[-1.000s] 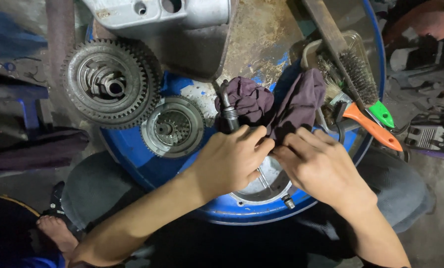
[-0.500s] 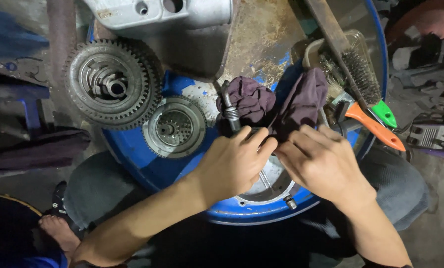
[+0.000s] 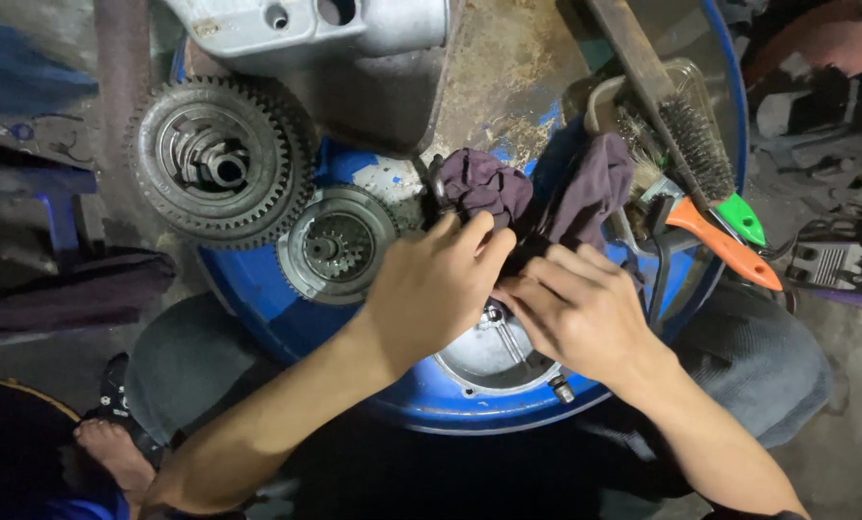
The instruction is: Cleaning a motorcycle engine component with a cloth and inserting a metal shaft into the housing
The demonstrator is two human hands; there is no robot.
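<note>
Both hands meet over a round metal cover [image 3: 493, 361] on the blue drum [image 3: 257, 289]. The left hand [image 3: 431, 289] and right hand [image 3: 575, 313] have fingers closed together on a purple rag [image 3: 508, 193]; a big gear [image 3: 214, 159] lies near.

One view only: head cam, worn by the person, looks almost straight down onto the blue drum top [image 3: 257, 289]. Close range; the drum fills most of the frame and its rim is cut off at the top. Both hands [image 3: 508, 299] sit just below drum centre, with forearms entering from the bottom edge, so the wearer is on the near side of the drum, knees showing either side of it. Far side of the drum is at the frame top: grey metal casing [image 3: 334, 39]. Left of drum centre: large toothed gear [image 3: 221, 159]. Right of the drum: wire brush [image 3: 695, 144], then floor clutter. No second view, so no overlap.
</note>
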